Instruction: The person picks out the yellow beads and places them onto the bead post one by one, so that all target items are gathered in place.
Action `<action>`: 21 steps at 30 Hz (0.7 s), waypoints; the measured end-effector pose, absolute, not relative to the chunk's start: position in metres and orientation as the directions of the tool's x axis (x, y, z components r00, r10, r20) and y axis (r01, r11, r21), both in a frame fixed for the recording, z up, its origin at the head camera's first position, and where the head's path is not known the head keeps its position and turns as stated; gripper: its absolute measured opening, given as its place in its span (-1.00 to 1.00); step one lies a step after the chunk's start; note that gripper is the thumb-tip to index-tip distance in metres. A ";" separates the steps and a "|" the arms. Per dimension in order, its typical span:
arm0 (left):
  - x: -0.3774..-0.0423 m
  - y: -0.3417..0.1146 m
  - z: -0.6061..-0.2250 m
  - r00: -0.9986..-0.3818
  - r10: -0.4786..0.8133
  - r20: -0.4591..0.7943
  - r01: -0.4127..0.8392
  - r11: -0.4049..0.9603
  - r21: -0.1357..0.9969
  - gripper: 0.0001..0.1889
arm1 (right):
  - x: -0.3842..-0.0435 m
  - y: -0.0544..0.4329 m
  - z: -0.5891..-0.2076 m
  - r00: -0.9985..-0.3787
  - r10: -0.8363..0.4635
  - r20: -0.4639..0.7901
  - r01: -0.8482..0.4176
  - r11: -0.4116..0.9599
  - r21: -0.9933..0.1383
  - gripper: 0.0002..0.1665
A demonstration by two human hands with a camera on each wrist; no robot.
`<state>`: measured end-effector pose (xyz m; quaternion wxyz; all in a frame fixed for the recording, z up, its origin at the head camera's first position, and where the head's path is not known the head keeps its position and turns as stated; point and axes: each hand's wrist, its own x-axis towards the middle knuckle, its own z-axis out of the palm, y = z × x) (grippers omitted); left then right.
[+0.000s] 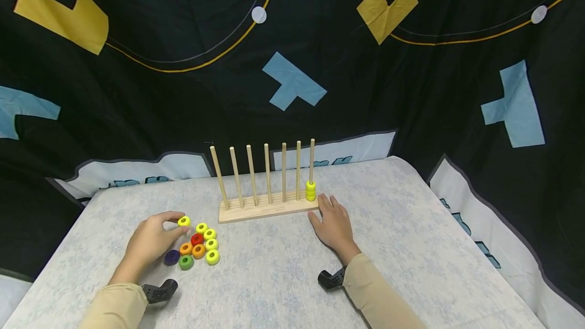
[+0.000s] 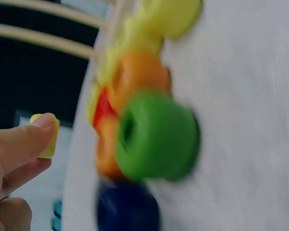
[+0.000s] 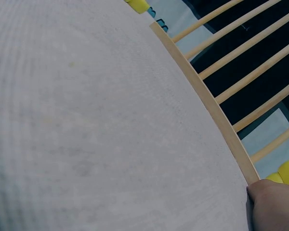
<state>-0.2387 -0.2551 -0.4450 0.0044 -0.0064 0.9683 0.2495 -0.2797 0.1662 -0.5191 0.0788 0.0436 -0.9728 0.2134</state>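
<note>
Between thumb and fingertips, my left hand (image 1: 153, 240) pinches a yellow bead (image 1: 184, 222), seen edge-on in the left wrist view (image 2: 51, 139). Just right of that hand lies a cluster of beads: several yellow ones (image 1: 212, 257), a red bead (image 1: 197, 239), two orange beads (image 1: 198, 251), a green bead (image 1: 186, 262) and a dark blue bead (image 1: 171, 257). My right hand (image 1: 335, 225) rests at the right end of a wooden peg rack (image 1: 269, 210), thumb by its front corner and fingers extended. A short stack of yellow beads (image 1: 311, 191) sits on the rack's rightmost peg.
The rack's other upright pegs (image 1: 267, 174) are bare. A pale patterned cloth (image 1: 265, 278) covers the table. Behind it hangs a black curtain (image 1: 205, 110) with blue and gold shapes. Each wrist carries a black camera mount (image 1: 160, 291).
</note>
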 end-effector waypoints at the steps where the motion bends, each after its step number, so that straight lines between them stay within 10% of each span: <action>1: -0.238 -0.250 -0.441 -1.000 -0.009 0.004 -0.005 0.873 0.488 -0.45 | -0.280 0.166 -0.519 -0.984 -0.050 0.172 -0.118 0.905 -0.409 -0.17; 21: -0.235 -0.111 -0.373 -0.928 0.167 0.333 0.332 0.776 0.537 -0.55 | -0.280 0.166 -0.521 -0.983 -0.048 0.176 -0.117 0.908 -0.404 -0.17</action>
